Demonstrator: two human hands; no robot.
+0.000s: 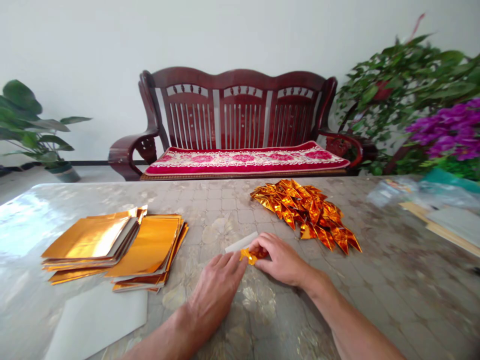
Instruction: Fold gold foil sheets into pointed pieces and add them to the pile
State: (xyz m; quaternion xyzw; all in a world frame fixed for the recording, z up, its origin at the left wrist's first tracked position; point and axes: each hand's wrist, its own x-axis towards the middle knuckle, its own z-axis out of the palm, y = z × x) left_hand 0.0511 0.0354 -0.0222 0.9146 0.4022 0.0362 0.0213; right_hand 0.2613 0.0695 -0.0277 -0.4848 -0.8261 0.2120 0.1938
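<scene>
A small piece of gold foil paper point(248, 256), partly folded, lies on the table between my hands, a pale strip of it reaching up and to the left. My left hand point(221, 277) lies flat with its fingertips at the foil's left side. The fingers of my right hand point(275, 257) are curled and pinch the foil's right side. Two stacks of gold sheets point(150, 247) rest to the left, with a pale sheet point(101, 320) in front of them. Behind my right hand is a heap of folded gold pieces point(307, 210).
The patterned table point(210, 200) spans the foreground. Plastic bags point(393, 192) and flat boards point(450, 232) lie at its right edge. Beyond it stands a wooden bench point(240, 120) with a red cushion, with plants at both sides.
</scene>
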